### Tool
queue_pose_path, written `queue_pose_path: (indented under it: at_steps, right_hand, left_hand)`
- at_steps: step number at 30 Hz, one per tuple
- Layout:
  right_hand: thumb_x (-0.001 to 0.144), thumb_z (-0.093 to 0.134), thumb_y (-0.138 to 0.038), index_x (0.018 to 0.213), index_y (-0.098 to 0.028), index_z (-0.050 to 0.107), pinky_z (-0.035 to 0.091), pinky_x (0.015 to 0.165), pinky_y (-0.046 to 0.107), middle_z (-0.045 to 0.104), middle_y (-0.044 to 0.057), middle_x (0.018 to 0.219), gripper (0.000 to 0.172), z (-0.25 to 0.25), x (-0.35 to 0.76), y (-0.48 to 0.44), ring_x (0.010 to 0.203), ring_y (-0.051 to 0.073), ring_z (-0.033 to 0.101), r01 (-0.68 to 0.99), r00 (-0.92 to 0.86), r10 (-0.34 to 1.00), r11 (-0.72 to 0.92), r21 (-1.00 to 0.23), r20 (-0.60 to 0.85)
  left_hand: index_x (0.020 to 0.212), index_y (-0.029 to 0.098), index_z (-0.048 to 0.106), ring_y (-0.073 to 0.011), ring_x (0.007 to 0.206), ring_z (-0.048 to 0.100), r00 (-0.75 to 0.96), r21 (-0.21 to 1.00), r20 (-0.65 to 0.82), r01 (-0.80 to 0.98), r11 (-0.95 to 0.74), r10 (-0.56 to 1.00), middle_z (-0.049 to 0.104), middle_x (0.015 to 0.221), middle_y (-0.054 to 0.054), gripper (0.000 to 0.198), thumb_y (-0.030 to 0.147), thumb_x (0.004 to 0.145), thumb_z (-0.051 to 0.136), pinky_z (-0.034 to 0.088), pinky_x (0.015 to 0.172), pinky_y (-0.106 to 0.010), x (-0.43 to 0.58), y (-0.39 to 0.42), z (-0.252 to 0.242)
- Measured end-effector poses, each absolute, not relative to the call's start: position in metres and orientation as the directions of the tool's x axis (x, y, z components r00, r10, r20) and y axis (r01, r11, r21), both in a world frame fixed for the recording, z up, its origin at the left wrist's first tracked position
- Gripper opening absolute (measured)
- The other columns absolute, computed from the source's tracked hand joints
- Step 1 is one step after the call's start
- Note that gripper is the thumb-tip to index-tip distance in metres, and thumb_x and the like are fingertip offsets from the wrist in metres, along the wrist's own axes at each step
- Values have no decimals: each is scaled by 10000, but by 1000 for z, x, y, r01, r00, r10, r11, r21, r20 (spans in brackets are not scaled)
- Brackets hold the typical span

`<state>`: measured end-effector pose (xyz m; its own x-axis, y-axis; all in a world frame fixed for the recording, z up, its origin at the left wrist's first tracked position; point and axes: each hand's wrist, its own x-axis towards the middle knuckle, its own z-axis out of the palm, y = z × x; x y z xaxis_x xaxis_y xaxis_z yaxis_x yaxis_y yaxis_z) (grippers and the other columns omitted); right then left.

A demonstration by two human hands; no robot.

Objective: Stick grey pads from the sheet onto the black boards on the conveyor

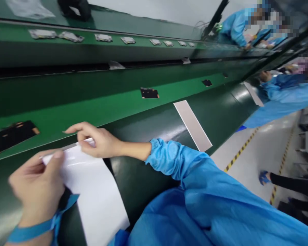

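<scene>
A glossy white sheet (100,194) hangs down in front of me, its top edge near the green bench. My left hand (41,181), with a blue strap around the wrist, pinches the sheet's upper left corner between thumb and fingers. At the upper right part of that edge, my right hand (99,140) is closed on the sheet, its index finger reaching out to the left. The right arm wears a blue sleeve (166,159). Just beyond my hands lies a black flat part (14,136) with copper-coloured corners.
More black parts (149,93) lie along the green belt (102,106). Several small silvery boards (103,38) line the raised ledge behind. A pinkish strip (192,125) rests on the dark bench edge to the right. Co-workers in blue (237,25) are at the far right.
</scene>
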<state>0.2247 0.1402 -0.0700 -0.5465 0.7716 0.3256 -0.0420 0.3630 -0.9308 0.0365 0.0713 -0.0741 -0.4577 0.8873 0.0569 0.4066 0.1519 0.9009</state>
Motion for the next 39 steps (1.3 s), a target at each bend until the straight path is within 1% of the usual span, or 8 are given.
queue_pose_path:
  at_steps: [2,7,12,17,23,28,32,39]
  right_hand:
    - [972,556,-127,1408,-147,459,536,874,270,581,-40,870,448,-74,224,138,841,146,602,22,-529,788,384,-923,315]
    - [953,524,-99,1427,-158,435,540,859,288,672,44,1041,486,-81,222,139,926,163,601,190,-441,835,445,-875,329]
    - [956,523,-123,1421,-180,448,541,912,342,699,31,978,474,-83,224,138,953,185,633,197,-495,771,549,-812,401]
    - [964,522,-143,1424,-166,476,546,926,374,700,55,994,463,-87,223,138,1002,216,633,187,-514,715,632,-752,473]
    - [1014,478,-116,1438,-172,559,523,979,439,729,73,1012,435,-87,223,134,997,259,606,322,-537,660,736,-595,526]
    - [1117,463,-169,1456,-182,639,456,863,438,762,81,944,382,-83,223,129,937,266,583,451,-563,617,787,-421,550]
    - [1143,437,-180,1462,-174,650,426,802,428,763,74,914,384,-83,221,129,890,255,580,451,-570,551,830,-329,609]
    - [1113,407,-146,1462,-112,557,507,855,397,748,96,960,382,-85,220,129,918,260,613,363,-578,486,872,-327,656]
  left_hand:
    - [798,195,755,-143,562,480,-494,939,39,316,137,869,631,633,35,294,441,641,790,362,510,-254,35,69,-74]
    - [727,194,720,-147,627,512,-410,941,100,335,48,907,662,671,3,294,476,707,800,422,570,-257,47,70,-61]
    - [728,200,721,-154,607,533,-384,921,139,388,23,913,671,671,-16,265,464,751,743,426,555,-265,51,66,-58]
    - [720,198,703,-161,614,563,-370,897,163,441,19,915,686,670,-16,230,422,770,705,437,571,-263,51,65,-58]
    - [709,192,718,-161,611,572,-384,903,173,430,10,907,704,672,-17,210,393,768,697,439,581,-268,52,66,-56]
    - [683,198,701,-158,599,553,-399,915,155,403,21,904,683,648,-12,196,378,760,691,435,580,-272,54,65,-54]
    - [642,203,667,-151,573,518,-412,922,134,386,39,901,648,609,-3,196,370,743,688,406,558,-272,55,65,-52]
    - [657,203,686,-159,596,548,-420,923,125,382,50,899,668,628,-7,173,352,743,677,412,570,-271,54,66,-54]
